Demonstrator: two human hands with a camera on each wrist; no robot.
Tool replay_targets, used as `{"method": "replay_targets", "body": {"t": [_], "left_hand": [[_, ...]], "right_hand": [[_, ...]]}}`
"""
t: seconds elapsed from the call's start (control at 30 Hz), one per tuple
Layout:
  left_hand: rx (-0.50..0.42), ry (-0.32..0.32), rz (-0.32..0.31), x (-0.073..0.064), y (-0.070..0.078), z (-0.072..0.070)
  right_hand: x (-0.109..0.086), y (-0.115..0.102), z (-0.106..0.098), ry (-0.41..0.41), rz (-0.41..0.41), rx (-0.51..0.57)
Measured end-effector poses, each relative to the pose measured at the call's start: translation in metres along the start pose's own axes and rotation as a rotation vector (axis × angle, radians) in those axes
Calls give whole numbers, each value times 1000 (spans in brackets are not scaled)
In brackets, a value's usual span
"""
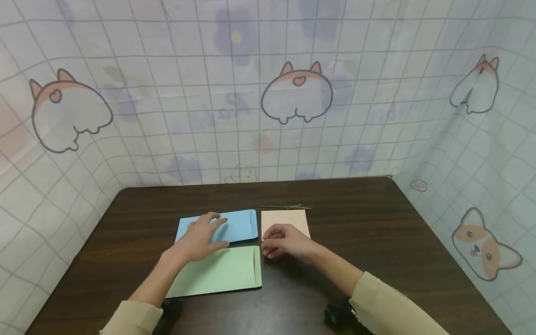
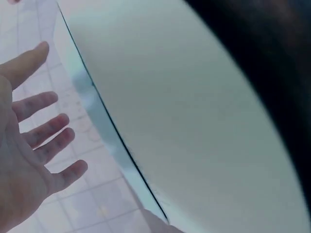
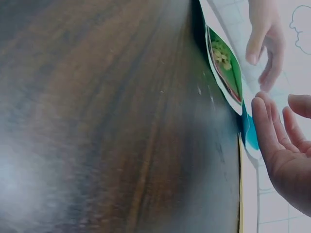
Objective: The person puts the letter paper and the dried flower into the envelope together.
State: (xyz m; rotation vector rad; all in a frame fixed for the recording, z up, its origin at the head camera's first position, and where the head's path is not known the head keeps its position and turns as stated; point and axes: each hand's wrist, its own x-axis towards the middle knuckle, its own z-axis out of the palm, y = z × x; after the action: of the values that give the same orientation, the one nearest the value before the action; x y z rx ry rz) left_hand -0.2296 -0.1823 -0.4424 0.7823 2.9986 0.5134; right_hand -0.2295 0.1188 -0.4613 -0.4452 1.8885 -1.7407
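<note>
My left hand point(image 1: 200, 239) hovers with spread fingers over the blue envelope point(image 1: 240, 224), its thumb reaching toward the green envelope point(image 1: 217, 274) in front. The green envelope lies flat with its mouth to the right. In the right wrist view that mouth gapes, and yellowish-green bits point(image 3: 222, 56) show inside. My right hand point(image 1: 289, 242) is at the near edge of a peach-coloured envelope or card point(image 1: 289, 216), fingers loosely bent, thumb apart from them in the right wrist view, nothing between them. Its near part is hidden by that hand.
A thin dried sprig point(image 1: 297, 207) lies just behind the peach piece. All of this rests on a dark wooden table point(image 1: 356, 209). A patterned cloth point(image 1: 377, 139) hangs behind and at both sides. Black bands point(image 1: 337, 315) sit at the wrists.
</note>
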Motion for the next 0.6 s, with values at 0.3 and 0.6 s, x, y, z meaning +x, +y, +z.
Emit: {"method": "replay_targets", "body": {"t": [0.3, 0.6], "left_hand": [[-97, -66, -69, 17, -24, 6], [-113, -166, -107, 24, -35, 4]], "right_hand": [[18, -1, -6, 44, 6, 30], [40, 1, -14, 115, 35, 7]]}}
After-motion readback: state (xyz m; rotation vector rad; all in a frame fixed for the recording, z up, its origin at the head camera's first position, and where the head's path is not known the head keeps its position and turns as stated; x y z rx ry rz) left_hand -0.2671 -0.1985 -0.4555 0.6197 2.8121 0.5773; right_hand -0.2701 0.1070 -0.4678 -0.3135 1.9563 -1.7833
